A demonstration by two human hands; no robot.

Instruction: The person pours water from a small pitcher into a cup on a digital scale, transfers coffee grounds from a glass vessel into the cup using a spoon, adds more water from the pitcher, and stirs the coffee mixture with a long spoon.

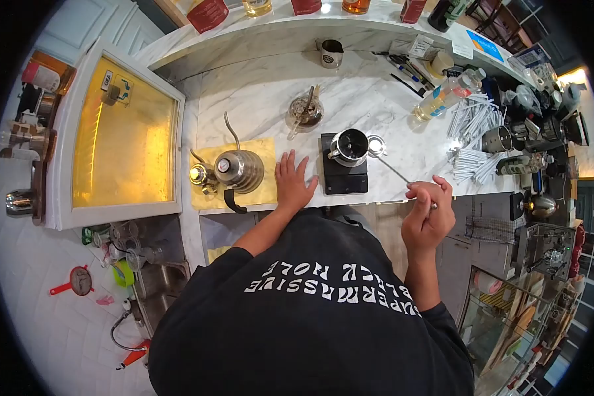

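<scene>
My right hand [429,210] is closed around a long thin metal stirring rod [399,173]. The rod's far end reaches a small round metal piece [376,145] beside a steel pitcher [348,156]; I cannot tell whether they are joined. That pitcher is dark inside and stands on a black scale [345,183]. My left hand [294,183] lies flat with fingers spread on the counter's front edge, holding nothing. To its left, a steel gooseneck kettle [245,173] and a smaller metal pot [203,175] rest on a yellow cloth [265,191].
Behind the scale is a glass vessel [305,112] with dark contents. A cup [331,54] sits at the back. To the right are a clear bottle [442,98], pens [406,69] and piles of white straws [476,122]. A glass-fronted cabinet [125,135] borders the left.
</scene>
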